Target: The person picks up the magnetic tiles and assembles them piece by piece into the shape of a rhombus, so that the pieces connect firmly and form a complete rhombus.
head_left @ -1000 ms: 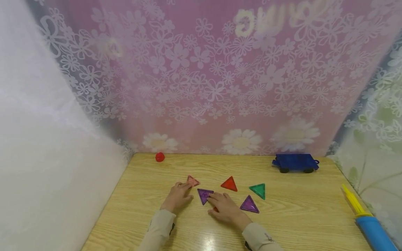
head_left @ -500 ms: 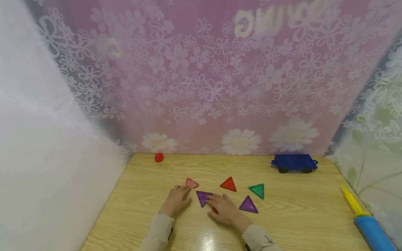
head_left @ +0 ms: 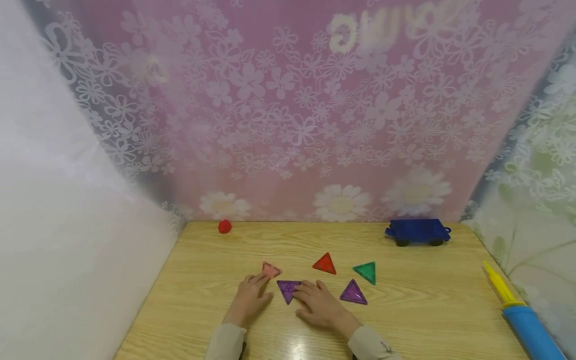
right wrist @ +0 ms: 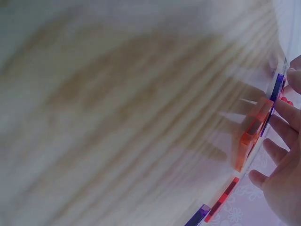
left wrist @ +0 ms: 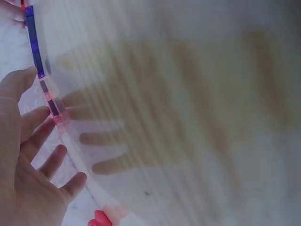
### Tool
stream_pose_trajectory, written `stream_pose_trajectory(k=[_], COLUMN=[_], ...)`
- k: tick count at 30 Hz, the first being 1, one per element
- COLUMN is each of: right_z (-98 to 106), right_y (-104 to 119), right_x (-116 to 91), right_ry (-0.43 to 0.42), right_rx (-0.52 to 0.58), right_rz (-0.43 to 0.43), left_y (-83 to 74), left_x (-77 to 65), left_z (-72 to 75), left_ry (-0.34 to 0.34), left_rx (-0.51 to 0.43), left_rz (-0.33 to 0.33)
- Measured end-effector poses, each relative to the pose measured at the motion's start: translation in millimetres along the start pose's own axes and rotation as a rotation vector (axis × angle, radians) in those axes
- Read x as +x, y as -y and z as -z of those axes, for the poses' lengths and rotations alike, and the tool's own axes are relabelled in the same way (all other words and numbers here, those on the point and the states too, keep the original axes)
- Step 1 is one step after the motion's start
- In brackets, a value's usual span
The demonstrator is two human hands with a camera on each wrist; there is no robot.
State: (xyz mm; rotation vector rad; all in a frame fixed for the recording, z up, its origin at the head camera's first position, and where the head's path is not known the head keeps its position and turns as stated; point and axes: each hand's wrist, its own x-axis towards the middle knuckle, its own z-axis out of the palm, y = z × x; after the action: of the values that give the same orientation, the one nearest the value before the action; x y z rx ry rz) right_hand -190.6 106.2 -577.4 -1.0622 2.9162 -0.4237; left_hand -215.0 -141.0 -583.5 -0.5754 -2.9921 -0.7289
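My left hand (head_left: 249, 298) reaches forward with its fingertips resting on a small pink triangle tile (head_left: 270, 270). My right hand (head_left: 321, 305) lies palm down, its fingertips on the right corner of a dark purple triangle tile (head_left: 287, 289). Beneath the right hand, an orange tile (right wrist: 254, 134) shows in the right wrist view; the head view hides it. In the left wrist view, the purple tile (left wrist: 34, 42) and pink tile (left wrist: 52, 103) lie close together by the left thumb and fingers. Neither hand curls round anything.
Right of the hands lie a red triangle tile (head_left: 325, 264), a green one (head_left: 366, 272) and a second purple one (head_left: 353, 293). At the back stand a red ball-like piece (head_left: 224, 226) and a blue wheeled base (head_left: 417, 231). A blue and yellow pump (head_left: 524, 320) lies at the right edge.
The pink tile, under the left fingertips, and the purple tile, under the right fingertips, have slid a little toward me. The head view has shifted slightly.
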Motion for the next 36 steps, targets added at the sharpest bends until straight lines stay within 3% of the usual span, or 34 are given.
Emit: stream_pose_trajectory(k=[15,36], right_z=[-1.8,-0.5], right_y=[13.0,24.6], right_x=[-13.2,-26.9], right_ry=[0.03,0.038], right_rx=[0.028,0.04], right_rz=[0.017,0.035], left_y=[-10.1,-15.3], left_x=[-22.8,-33.7], left_z=[-2.7,0.1], left_ry=[-0.01,0.001], left_rx=[-0.02,-0.02], left_rz=[0.068,0.033])
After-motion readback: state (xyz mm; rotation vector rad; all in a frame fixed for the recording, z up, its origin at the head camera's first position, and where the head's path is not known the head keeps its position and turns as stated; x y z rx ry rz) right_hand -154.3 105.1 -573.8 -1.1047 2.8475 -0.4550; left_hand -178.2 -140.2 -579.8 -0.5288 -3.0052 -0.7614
